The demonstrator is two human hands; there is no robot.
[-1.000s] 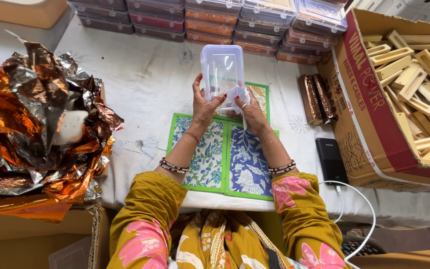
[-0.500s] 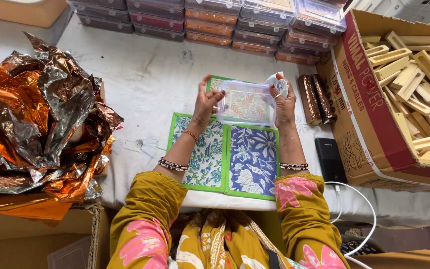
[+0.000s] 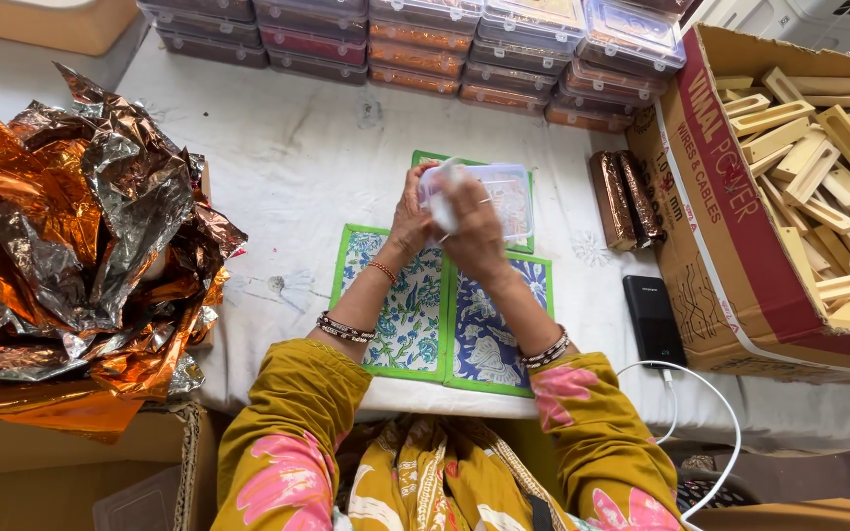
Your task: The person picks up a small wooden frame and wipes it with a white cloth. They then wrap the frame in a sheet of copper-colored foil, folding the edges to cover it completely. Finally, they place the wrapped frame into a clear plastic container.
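A clear plastic box point(image 3: 506, 197) is held low over the printed mats, its long side lying across. My left hand point(image 3: 409, 218) grips its left end. My right hand point(image 3: 474, 236) crosses over the box's left part and holds a crumpled white cloth point(image 3: 442, 202) pressed against the plastic. Under the hands lie a blue floral mat point(image 3: 492, 334) with a green border, a lighter blue-and-white floral mat point(image 3: 403, 310) to its left, and a third mat point(image 3: 429, 159) mostly hidden behind the box.
Crumpled orange and silver foil point(image 3: 71, 246) is piled at the left. Stacked lidded plastic boxes point(image 3: 425, 39) line the table's far edge. At the right stand a cardboard carton of wooden pieces point(image 3: 828, 157), foil-wrapped bars point(image 3: 624, 195) and a black power bank point(image 3: 653, 317) with white cable.
The box went from upright on end to lying flat and lower. My right hand moved from the box's right end across to its left part, bringing the white cloth onto it.
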